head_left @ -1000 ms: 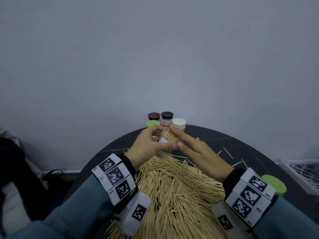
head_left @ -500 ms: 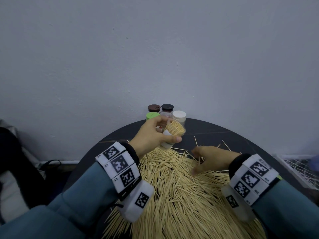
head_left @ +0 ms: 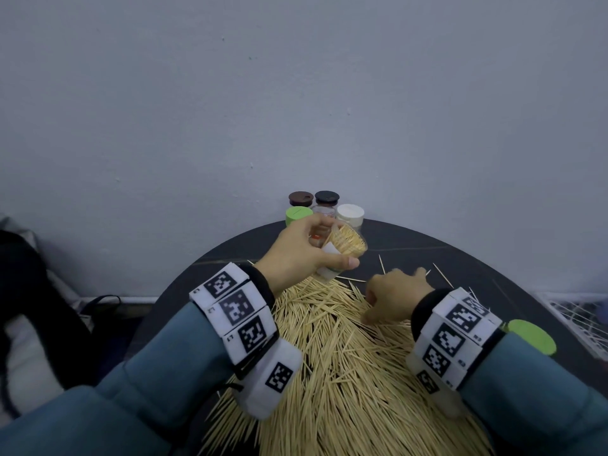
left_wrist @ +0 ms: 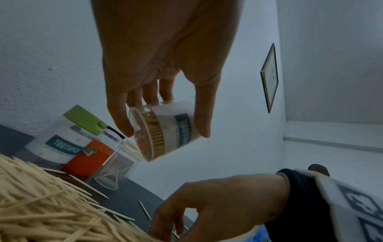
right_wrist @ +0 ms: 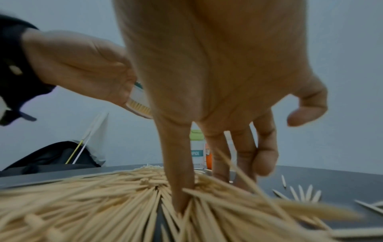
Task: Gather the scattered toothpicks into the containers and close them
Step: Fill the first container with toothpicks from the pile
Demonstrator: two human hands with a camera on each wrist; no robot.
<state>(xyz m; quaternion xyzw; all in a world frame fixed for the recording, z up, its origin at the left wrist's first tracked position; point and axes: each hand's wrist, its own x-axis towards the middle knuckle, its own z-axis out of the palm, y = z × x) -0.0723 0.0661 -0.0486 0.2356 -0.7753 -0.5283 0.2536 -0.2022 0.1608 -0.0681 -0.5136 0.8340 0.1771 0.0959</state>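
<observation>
My left hand (head_left: 301,255) grips an open clear toothpick container (head_left: 343,246), tilted with its mouth toward the right and packed with toothpicks. The left wrist view shows the container (left_wrist: 167,131) pinched between thumb and fingers, above the table. My right hand (head_left: 394,296) is down at the far edge of the big toothpick pile (head_left: 345,373). In the right wrist view its fingers (right_wrist: 182,180) dig straight into the toothpicks (right_wrist: 103,204), thumb held apart; I see no firm pinch. A loose green lid (head_left: 531,337) lies behind my right wrist.
Closed containers stand at the round black table's (head_left: 467,258) far edge: green-lidded (head_left: 297,214), brown (head_left: 301,198), black (head_left: 326,197), white (head_left: 350,213). A near-empty clear container (left_wrist: 116,170) stands beside them. Stray toothpicks (head_left: 441,274) lie to the right. A wire basket (head_left: 579,317) sits off-table.
My right hand has left the container's mouth and dropped to the right onto the pile. The left hand keeps the container, now tipped more and a little higher.
</observation>
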